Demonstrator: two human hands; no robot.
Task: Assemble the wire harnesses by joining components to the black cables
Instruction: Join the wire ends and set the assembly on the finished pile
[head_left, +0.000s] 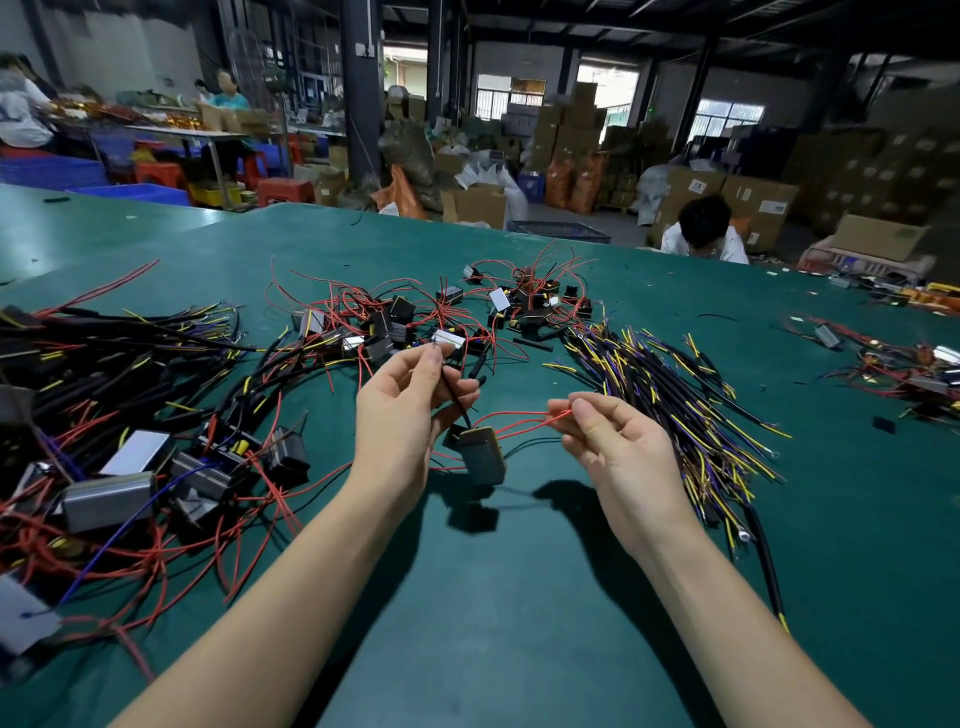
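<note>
Head cam: module hanging between both hands

Left hand pinches a thin black lead, with the grey module dangling just below it over the green table. Right hand pinches the module's red wire, which runs roughly sideways between the hands. Black cable pile lies nearer the right hand. No containers close by.

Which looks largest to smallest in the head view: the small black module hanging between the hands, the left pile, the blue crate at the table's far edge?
1. Left pile.
2. Blue crate; far off, so unsure.
3. Black module.
</note>
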